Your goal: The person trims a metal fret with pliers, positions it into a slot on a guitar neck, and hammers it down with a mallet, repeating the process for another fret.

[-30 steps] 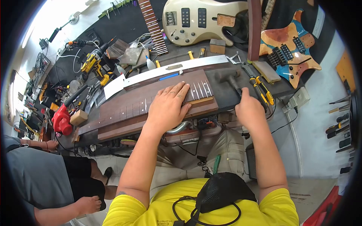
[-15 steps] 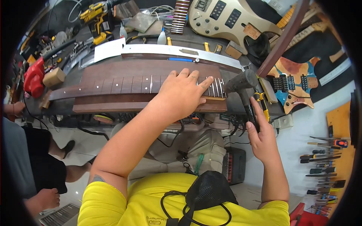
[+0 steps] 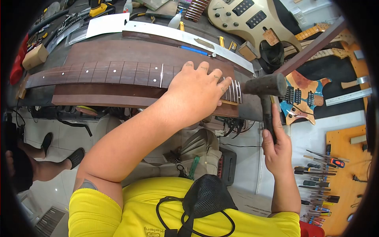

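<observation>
A guitar neck (image 3: pixel 118 73) with a dark fretboard and white dot inlays lies across a brown wooden board (image 3: pixel 94 53). One bright fret wire crosses mid-board, and several frets (image 3: pixel 236 94) sit at the right end. My left hand (image 3: pixel 193 93) rests on the fretboard beside those frets, fingers spread and holding nothing. In my right hand (image 3: pixel 278 152) is the handle of a black-headed mallet (image 3: pixel 267 85), gripped with the fingers wrapped round it. Its head is level with the neck's right end, close to the last frets; contact cannot be made out.
Behind the neck lie a long metal straightedge (image 3: pixel 158 31) and a blue pen-like tool (image 3: pixel 194 50). A cream bass body (image 3: pixel 237 17) and a blue-and-wood guitar body (image 3: pixel 304 98) are at the right. Files (image 3: pixel 316 173) hang on a wooden panel. Another person's legs (image 3: pixel 41 170) show at left.
The camera view has shifted, so the bench appears higher. My right hand still grips the mallet, whose head now sits slightly farther from the frets. My left hand stays on the fretboard.
</observation>
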{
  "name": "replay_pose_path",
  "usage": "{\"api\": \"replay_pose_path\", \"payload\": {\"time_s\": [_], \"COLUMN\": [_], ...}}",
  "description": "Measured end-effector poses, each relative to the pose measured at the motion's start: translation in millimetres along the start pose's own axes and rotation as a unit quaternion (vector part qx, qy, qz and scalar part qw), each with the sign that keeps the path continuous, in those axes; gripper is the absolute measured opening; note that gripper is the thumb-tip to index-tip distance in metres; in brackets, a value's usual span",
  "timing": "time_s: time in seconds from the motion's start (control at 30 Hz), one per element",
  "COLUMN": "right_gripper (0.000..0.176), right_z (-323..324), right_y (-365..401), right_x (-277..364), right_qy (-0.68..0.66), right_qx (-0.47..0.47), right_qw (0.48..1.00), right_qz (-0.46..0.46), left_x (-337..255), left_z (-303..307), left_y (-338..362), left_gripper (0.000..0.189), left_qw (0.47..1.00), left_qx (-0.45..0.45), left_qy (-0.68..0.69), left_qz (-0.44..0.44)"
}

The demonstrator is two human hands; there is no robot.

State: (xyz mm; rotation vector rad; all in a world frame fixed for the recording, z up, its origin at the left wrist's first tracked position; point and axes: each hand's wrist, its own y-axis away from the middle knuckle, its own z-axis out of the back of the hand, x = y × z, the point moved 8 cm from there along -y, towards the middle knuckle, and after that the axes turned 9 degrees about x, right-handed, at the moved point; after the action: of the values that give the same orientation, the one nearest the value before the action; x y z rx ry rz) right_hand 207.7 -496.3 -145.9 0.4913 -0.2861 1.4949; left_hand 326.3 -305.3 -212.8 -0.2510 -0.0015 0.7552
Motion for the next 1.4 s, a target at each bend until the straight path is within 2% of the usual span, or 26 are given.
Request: {"api": "replay_pose_path", "payload": {"time_s": [0.03,0.1,0.13,0.17,0.23,0.3,0.37,0.43,0.5,0.57,0.63,0.67,0.7,0.77,0.83,0.9,1.03,1.1,1.13,1.17,1.23,1.3,1.37,1.4], "right_gripper": [0.068,0.068,0.068,0.068,0.067,0.067,0.067,0.067,0.068,0.068,0.067,0.066,0.066,0.066,0.066,0.066,0.065,0.064,0.063,0.063,0.063,0.063,0.065,0.065], "right_z": [-2.6,-9.0,-5.5,-6.0,-1.3,-3.4,-8.9,-3.7,3.9,1.6,-9.4,-4.4,-2.9,-0.1,-2.6,-6.7,5.6,6.9,-0.8,1.3,-3.0,-2.4,7.6,11.1], "right_y": [-3.9,-5.1,-5.9,-3.7,-0.7,-2.8,-6.5,-6.3,-1.4,-2.9,-8.8,-9.9,-9.3,-8.4,-9.8,-13.2,-10.2,-9.2,-12.3,-11.0,-11.1,-8.6,-6.6,-4.2], "right_x": [-4.1,13.9,9.5,10.9,2.1,-0.1,6.7,14.5,5.8,2.0,6.2,10.4,15.2,4.5,0.3,11.5,22.1,13.1,24.2,26.4,14.6,16.0,20.0,15.8], "right_qy": [0.001,0.115,0.073,0.074,-0.011,-0.007,0.093,0.085,-0.025,-0.048,0.053,0.082,0.083,0.005,-0.012,0.041,0.025,-0.012,0.055,0.054,-0.009,-0.027,0.000,-0.041], "right_qx": [0.000,0.019,0.046,0.044,0.003,-0.015,0.031,0.042,-0.025,-0.037,0.033,0.029,0.028,0.037,0.011,0.048,0.042,-0.020,0.008,0.006,0.071,0.071,0.022,0.019], "right_qw": [1.000,0.983,0.994,0.993,1.000,0.999,0.991,0.991,0.999,0.998,0.997,0.992,0.992,0.998,1.000,0.997,0.999,1.000,0.993,0.993,0.997,0.997,0.999,0.998], "right_qz": [0.000,0.139,0.074,0.075,0.019,0.048,0.094,0.090,0.017,0.022,0.052,0.093,0.094,-0.045,-0.021,0.036,0.019,0.015,0.107,0.109,-0.007,-0.007,0.025,-0.035], "left_x": [0.9,0.5,1.1,1.2,2.4,2.4,1.2,2.3,2.1,2.2,2.1,1.4,1.6,2.6,2.7,2.2,2.8,4.0,5.5,5.9,4.9,6.0,7.4,8.5], "left_z": [0.3,0.2,0.8,0.5,-0.8,-1.5,-0.4,-0.9,-3.0,-2.8,-1.6,-1.2,-2.0,-3.5,-4.2,-3.7,-0.3,-2.5,-1.5,-1.5,-1.9,0.7,10.5,11.9], "left_y": [-0.8,-0.7,-1.2,-1.4,-0.8,1.0,0.2,0.0,0.0,0.6,0.1,-0.3,-0.5,-0.4,-1.1,-0.8,1.2,2.6,2.7,2.9,4.5,7.3,9.4,11.4], "left_gripper": [0.062,0.061,0.061,0.061,0.061,0.060,0.060,0.060,0.060,0.060,0.060,0.060,0.060,0.061,0.061,0.060,0.061,0.061,0.061,0.061,0.061,0.058,0.054,0.052], "left_qw": [1.000,1.000,1.000,1.000,1.000,1.000,1.000,1.000,1.000,0.999,1.000,1.000,1.000,1.000,1.000,1.000,1.000,0.999,0.999,0.999,0.999,0.998,0.997,0.998], "left_qx": [0.001,-0.002,-0.006,-0.008,-0.017,-0.020,-0.024,-0.024,-0.028,-0.031,-0.023,-0.025,-0.023,-0.021,-0.015,-0.013,-0.023,-0.031,-0.042,-0.043,-0.039,-0.052,-0.066,-0.044], "left_qy": [0.002,0.002,0.000,-0.001,0.000,0.006,0.009,0.007,-0.005,-0.020,0.001,0.000,-0.003,-0.002,-0.007,-0.003,-0.005,0.005,0.011,0.008,0.011,0.018,0.027,0.050], "left_qz": [0.000,-0.004,-0.005,-0.006,0.000,0.001,-0.002,0.001,0.003,0.003,0.003,0.002,0.002,0.006,0.012,0.013,0.006,0.015,0.022,0.022,-0.002,0.005,0.006,-0.017]}}
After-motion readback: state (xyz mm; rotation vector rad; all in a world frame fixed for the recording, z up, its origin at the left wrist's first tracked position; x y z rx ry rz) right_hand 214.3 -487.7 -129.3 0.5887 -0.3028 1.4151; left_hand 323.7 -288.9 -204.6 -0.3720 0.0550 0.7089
